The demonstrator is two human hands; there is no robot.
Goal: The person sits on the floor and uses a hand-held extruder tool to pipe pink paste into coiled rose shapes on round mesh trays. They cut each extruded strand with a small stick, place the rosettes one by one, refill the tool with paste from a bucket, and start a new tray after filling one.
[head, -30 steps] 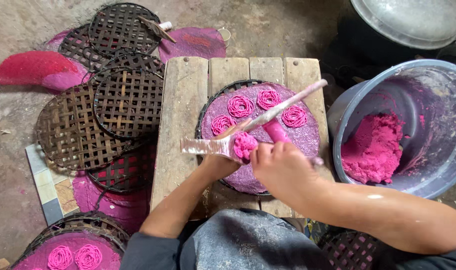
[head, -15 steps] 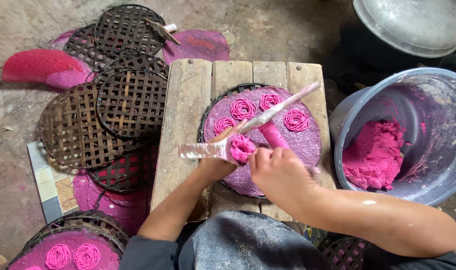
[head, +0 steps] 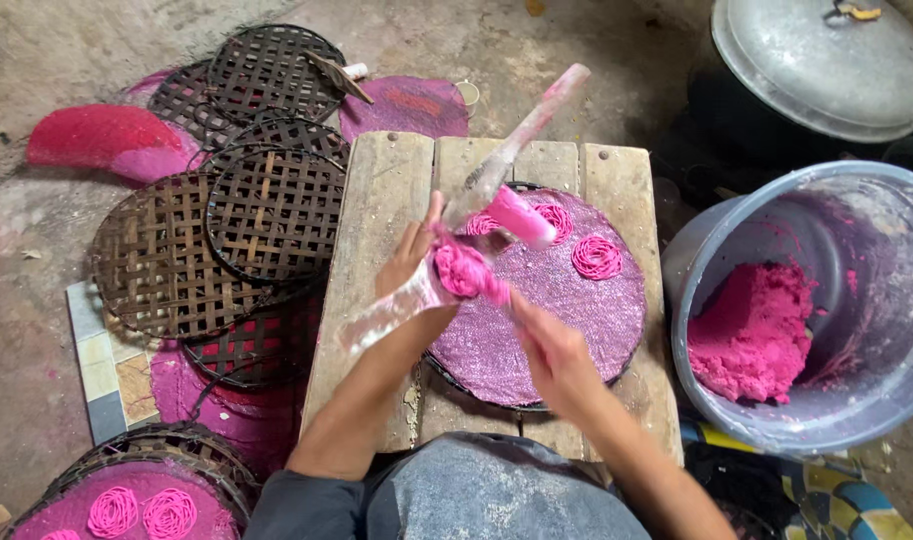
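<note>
Press [head: 456,265] now lifted, tilted, left hand [head: 411,255] grip closed around its handle.

Tray [head: 576,330] on board [head: 376,210], bucket [head: 876,210] right, mats [head: 226,240] left

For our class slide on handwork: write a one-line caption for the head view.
Two hands, left hand and right hand, work a press over pink dough above a round mat.

Right hand [head: 556,360] motion-blurred, its hold perhaps unclear.
</note>
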